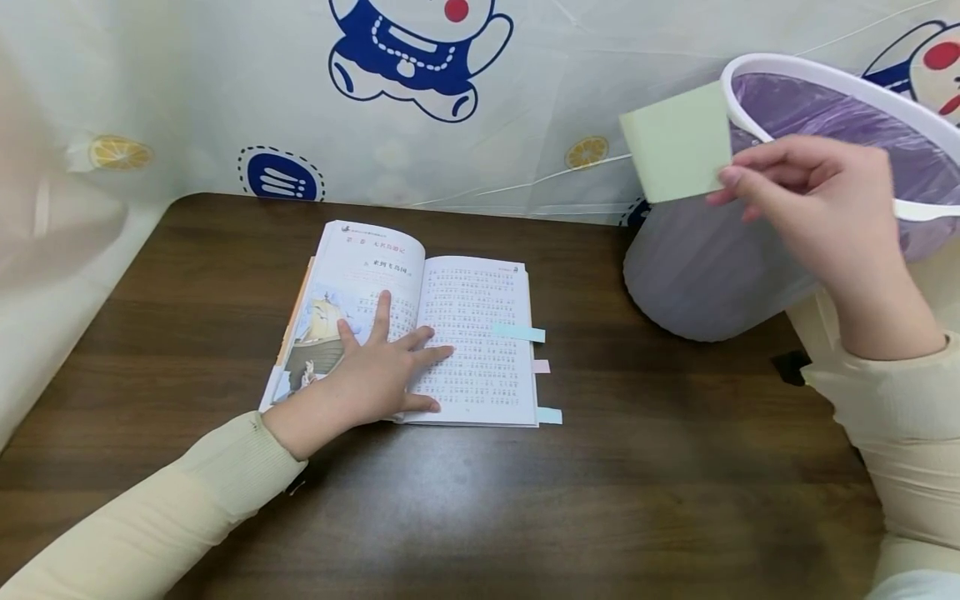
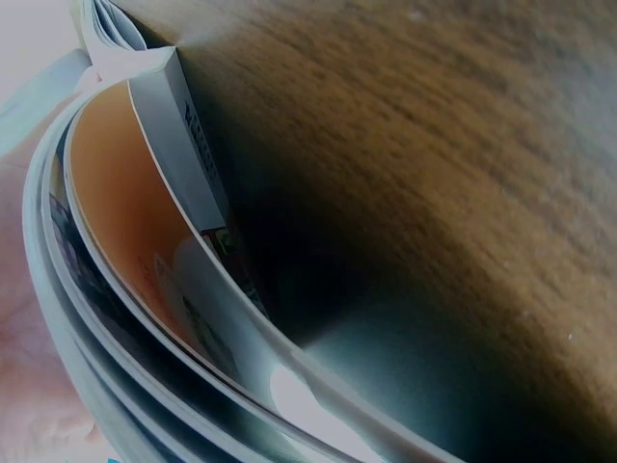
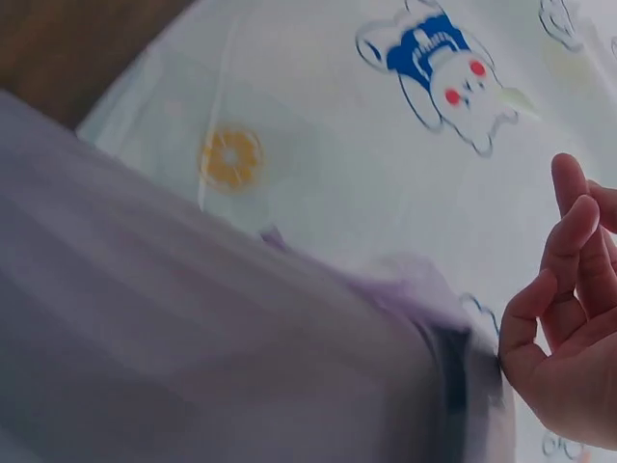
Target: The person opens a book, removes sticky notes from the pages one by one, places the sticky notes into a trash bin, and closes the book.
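Note:
An open book [image 1: 472,350] lies on the brown table, with an illustration on its left page and lines of text on the right. My left hand [image 1: 378,379] rests on it with fingers spread across the fold. In the left wrist view, the book's curved page edges [image 2: 145,318] stand close to the camera. My right hand [image 1: 825,200] pinches a pale green square sticky note [image 1: 678,146] by its lower right corner, in front of the bin. The right wrist view shows the curled fingers of that hand [image 3: 578,309]; the note is hidden there.
A pale waste bin [image 1: 697,267] with a white rim and purple liner leans at the right. Blue and pink tabs [image 1: 551,416] stick out from the book's right edge. A patterned white curtain [image 1: 525,100] hangs behind the table [image 1: 585,508].

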Tool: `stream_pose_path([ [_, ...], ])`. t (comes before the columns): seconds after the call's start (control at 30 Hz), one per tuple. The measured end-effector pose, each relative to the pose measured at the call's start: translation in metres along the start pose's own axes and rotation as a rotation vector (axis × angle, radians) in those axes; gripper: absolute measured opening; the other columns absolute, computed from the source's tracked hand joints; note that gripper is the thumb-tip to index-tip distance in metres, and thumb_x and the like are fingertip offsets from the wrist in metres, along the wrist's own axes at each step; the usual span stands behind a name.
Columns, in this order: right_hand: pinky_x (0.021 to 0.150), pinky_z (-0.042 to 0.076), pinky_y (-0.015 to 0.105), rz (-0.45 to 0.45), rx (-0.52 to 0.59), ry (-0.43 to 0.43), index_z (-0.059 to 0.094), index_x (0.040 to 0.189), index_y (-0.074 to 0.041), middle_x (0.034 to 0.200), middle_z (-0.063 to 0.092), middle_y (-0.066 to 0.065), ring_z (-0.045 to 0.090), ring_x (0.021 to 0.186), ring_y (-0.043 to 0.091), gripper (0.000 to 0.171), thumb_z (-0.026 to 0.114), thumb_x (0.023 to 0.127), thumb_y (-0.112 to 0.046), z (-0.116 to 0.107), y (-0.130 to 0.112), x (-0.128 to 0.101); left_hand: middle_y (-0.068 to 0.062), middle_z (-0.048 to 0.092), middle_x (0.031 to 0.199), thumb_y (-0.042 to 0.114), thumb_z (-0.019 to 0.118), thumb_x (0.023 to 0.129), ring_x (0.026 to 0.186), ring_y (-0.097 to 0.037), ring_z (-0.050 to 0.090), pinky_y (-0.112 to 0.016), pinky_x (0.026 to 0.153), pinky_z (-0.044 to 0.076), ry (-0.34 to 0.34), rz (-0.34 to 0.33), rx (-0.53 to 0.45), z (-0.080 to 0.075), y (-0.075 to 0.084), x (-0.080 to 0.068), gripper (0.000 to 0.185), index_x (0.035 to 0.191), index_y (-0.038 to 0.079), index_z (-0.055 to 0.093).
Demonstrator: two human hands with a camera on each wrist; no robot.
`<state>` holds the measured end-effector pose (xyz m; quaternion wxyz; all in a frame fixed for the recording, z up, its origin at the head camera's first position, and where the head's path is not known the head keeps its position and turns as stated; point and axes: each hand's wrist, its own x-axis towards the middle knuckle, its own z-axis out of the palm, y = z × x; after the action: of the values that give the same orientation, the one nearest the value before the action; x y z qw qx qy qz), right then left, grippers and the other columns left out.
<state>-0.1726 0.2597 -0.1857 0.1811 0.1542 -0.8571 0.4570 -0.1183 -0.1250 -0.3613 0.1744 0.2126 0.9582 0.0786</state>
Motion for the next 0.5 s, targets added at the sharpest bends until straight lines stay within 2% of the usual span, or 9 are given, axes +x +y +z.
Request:
stream_pose_path([
  [0.1,0.059,0.044,0.019,0.010,0.005,0.049,0.075,0.102,0.009,0.074,0.075,-0.002,0.059,0.055,0.013,0.018,0.077,0.092,-0.006,-0.009,-0.004,0.003,-0.013,0.038,0.162,0.054,0.081,0.083,0.145,-0.060,-0.018,-0.091,0.091,-0.003,0.003,-0.001,0.003,0.000,0.000,-0.001,0.079,0.152,0.029,0.052],
  [0.27,0.049,0.034,0.019,0.030,0.023,0.111,0.075,0.101,0.005,0.076,0.076,-0.005,0.054,0.051,0.012,0.014,0.076,0.092,-0.005,-0.023,-0.006,0.005,-0.013,0.038,0.162,0.054,0.080,0.084,0.145,-0.060,-0.018,-0.091,0.091,-0.003,-0.005,-0.001,0.004,0.000,0.000,-0.001,0.079,0.153,0.029,0.052],
  [0.33,0.044,0.027,0.019,0.021,0.129,0.138,0.074,0.100,0.007,0.076,0.076,-0.002,0.054,0.050,0.011,0.014,0.076,0.091,-0.003,-0.029,-0.002,0.007,-0.013,0.038,0.162,0.054,0.080,0.084,0.145,-0.060,-0.018,-0.091,0.091,-0.003,-0.005,-0.001,0.003,0.000,0.000,-0.001,0.079,0.153,0.028,0.052],
  [0.43,0.044,0.030,0.016,-0.004,0.276,0.185,0.072,0.102,0.008,0.079,0.077,0.003,0.056,0.049,0.012,0.015,0.076,0.091,-0.001,-0.040,0.007,0.012,-0.013,0.038,0.161,0.055,0.080,0.084,0.145,-0.061,-0.017,-0.091,0.091,-0.003,0.000,0.001,0.002,0.001,0.000,-0.001,0.079,0.152,0.028,0.053],
  [0.5,0.049,0.036,0.015,-0.009,0.298,0.229,0.073,0.104,0.005,0.080,0.077,0.004,0.056,0.049,0.011,0.014,0.075,0.092,-0.002,-0.048,0.015,0.015,-0.013,0.039,0.161,0.055,0.080,0.084,0.145,-0.061,-0.017,-0.091,0.091,-0.003,0.004,0.001,0.003,0.001,0.000,-0.002,0.079,0.152,0.028,0.053],
])
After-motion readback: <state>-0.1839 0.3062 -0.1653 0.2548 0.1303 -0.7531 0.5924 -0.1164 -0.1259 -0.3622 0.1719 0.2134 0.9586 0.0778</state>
